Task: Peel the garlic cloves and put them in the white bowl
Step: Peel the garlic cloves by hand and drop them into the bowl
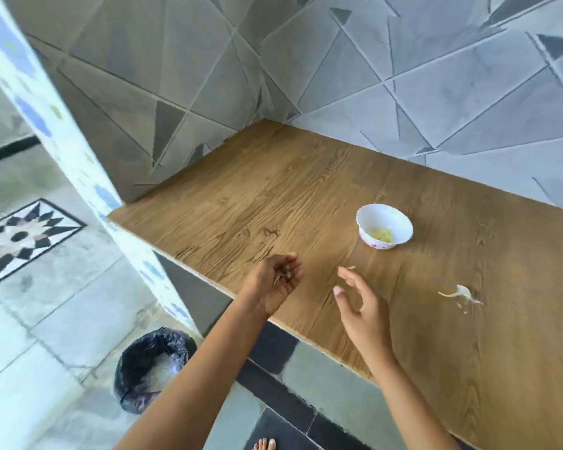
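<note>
Peeled pale-yellow garlic cloves (380, 235) sit in the small white scalloped bowl (400, 222) on the wood-grain countertop (273, 196). A whitish garlic remnant (462, 293), clove or only skin not resolvable, lies apart from the right hand (359, 306), which is spread open and empty. Left hand (273, 280) is palm-up, fingers half curled round papery skin scraps (281, 278). Judgement: the remnant is light, dry and prone to skidding, so pinch its thicker body, not the trailing skin.

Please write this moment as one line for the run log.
left hand: holds garlic peels | right hand: open | white bowl: peeled cloves inside | peel scraps: on counter
</note>
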A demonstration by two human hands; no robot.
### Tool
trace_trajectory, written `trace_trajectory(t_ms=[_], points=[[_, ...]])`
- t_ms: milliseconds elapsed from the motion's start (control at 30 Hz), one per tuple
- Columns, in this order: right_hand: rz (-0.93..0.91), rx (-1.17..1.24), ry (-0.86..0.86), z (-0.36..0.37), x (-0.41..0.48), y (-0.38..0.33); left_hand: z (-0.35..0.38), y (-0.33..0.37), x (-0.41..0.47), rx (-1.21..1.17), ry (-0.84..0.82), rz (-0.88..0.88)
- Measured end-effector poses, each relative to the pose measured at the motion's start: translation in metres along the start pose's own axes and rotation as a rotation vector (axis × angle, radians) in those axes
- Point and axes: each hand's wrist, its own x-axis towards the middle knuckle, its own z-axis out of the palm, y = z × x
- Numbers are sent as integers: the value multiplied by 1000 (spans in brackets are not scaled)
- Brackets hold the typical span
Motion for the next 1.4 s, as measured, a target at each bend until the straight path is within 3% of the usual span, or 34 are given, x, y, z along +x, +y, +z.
trace_trajectory(t_ms=[333,533,633,867,1100,1233,1400], points=[[-292,205,-546,170,-15,-86,-154,81,-82,-287,385,405],[-270,211,-748,297,-38,-101,-268,118,-72,-412,550,422],[-170,160,-862,360,-46,-89,-333,132,-40,-400,633,360],[75,46,-916,506,-61,5,-494,129,84,-265,786,117],[146,-55,-1006,636,-93,158,-647,49,231,-333,675,-10],[183,-34,-989,677,-122,222,-697,11,279,-354,606,-68],[231,-5,-918,703,-154,264,-724,-21,314,-401,645,-65]])
